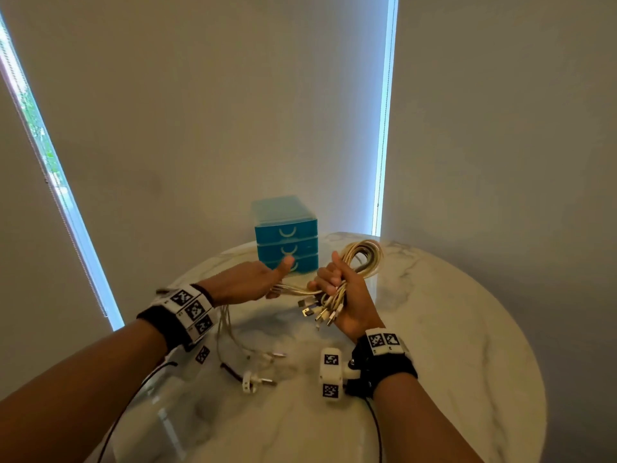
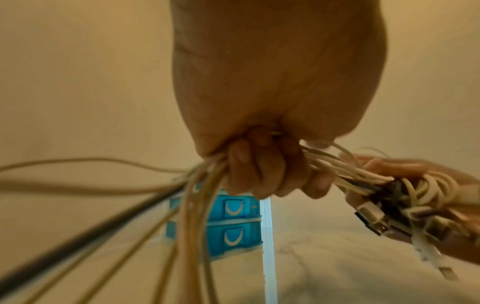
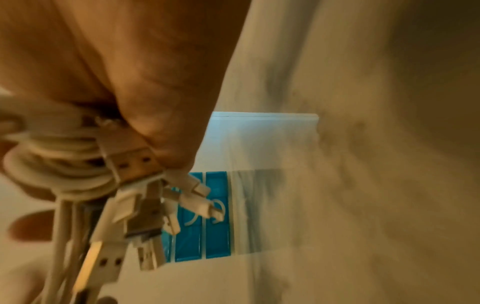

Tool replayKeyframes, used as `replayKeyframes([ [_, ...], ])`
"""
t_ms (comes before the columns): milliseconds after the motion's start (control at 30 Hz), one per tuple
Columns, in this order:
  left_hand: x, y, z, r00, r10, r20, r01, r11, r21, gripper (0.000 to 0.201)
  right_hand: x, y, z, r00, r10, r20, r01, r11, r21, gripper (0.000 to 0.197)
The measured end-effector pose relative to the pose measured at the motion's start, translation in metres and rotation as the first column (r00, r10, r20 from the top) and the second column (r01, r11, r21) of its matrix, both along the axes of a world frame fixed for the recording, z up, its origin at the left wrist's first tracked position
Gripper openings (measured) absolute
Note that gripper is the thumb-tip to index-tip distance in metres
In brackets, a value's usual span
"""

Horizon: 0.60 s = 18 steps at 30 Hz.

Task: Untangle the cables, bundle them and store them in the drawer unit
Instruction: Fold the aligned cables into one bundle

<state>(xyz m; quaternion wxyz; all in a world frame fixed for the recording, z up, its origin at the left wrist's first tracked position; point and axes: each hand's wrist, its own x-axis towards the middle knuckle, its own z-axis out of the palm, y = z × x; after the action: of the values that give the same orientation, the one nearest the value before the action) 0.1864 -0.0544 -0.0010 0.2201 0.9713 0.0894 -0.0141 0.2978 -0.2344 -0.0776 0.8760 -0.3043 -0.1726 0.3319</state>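
Both hands grip the cream looped cables (image 1: 362, 259): right hand (image 1: 347, 295) fisted, left hand (image 1: 247, 282) fingers (image 2: 249, 170) curled, before the blue plastic drawer unit (image 1: 285, 233).

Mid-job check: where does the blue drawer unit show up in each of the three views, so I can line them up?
Head: blue drawer unit stands upright at centre, at the marble table's far edge, beyond both hands.
Left wrist: drawer unit sits lower centre, below the left hand's curled fingers, partly behind hanging cables.
Right wrist: drawer unit appears turned sideways at lower centre, behind the USB plugs.
Shared landmark: its white crescent drawer handles.
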Motion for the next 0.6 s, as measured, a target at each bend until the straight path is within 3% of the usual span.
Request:
replayKeyframes([
  [67,0.003,0.001,-0.006,0.996,-0.034,0.081,0.005,0.943,0.334,0.073,-0.005,0.004,0.002,0.999,-0.033,0.019,0.035,0.994,-0.100,0.051],
  [133,0.006,0.000,-0.016,0.985,-0.126,0.114,0.047,0.846,0.531,0.069,-0.008,0.005,0.003,0.993,-0.115,0.039,0.121,0.960,-0.252,0.053],
  [267,0.008,-0.007,-0.033,0.953,-0.283,0.109,0.145,0.741,0.655,0.081,-0.005,0.002,-0.001,0.942,-0.334,0.030,0.316,0.855,-0.411,0.045],
  [333,0.007,-0.015,-0.038,0.932,-0.348,0.102,0.166,0.660,0.733,0.084,-0.004,0.000,-0.005,0.905,-0.411,0.108,0.410,0.782,-0.469,0.038],
  [433,0.004,-0.024,-0.036,0.893,-0.436,0.111,0.188,0.585,0.789,0.072,0.003,-0.004,-0.007,0.852,-0.475,0.221,0.513,0.669,-0.539,0.041],
  [533,0.002,-0.023,-0.024,0.817,-0.547,0.183,0.155,0.513,0.844,0.050,0.007,-0.006,-0.005,0.808,-0.439,0.392,0.587,0.553,-0.591,0.051],
  [600,0.003,-0.018,-0.019,0.764,-0.604,0.227,0.148,0.506,0.849,0.048,0.003,-0.001,-0.002,0.791,-0.337,0.511,0.609,0.508,-0.609,0.061],
])
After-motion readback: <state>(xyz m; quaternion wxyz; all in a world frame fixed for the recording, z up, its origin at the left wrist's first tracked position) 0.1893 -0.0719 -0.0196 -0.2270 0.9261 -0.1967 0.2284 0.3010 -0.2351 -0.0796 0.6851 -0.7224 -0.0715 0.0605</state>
